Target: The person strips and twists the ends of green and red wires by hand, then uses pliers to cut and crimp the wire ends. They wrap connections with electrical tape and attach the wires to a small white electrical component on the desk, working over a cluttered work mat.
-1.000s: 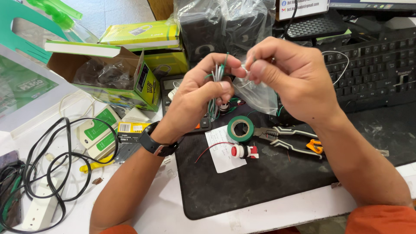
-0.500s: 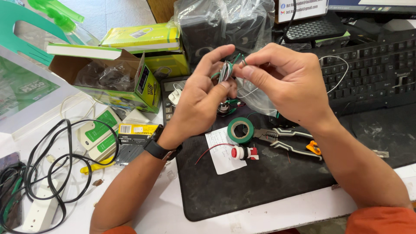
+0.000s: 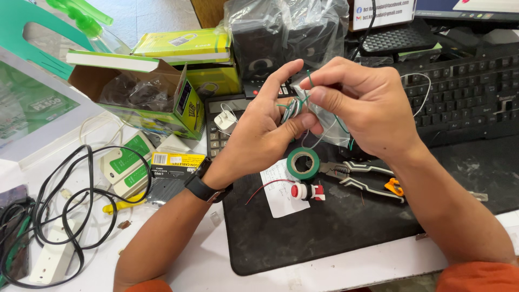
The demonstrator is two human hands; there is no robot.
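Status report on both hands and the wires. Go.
Left hand closed around thin wire bundle. Right hand pinching a green wire above it. Tape roll, pliers, red push button lying on black mat below, untouched.

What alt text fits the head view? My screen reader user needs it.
Two bare hands, left hand and right hand, pinch thin green and white wires above a black mat holding green tape, pliers.

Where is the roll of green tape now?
In the head view, the roll of green tape lies on the black mat, just below both hands, between the white paper slip and the pliers.
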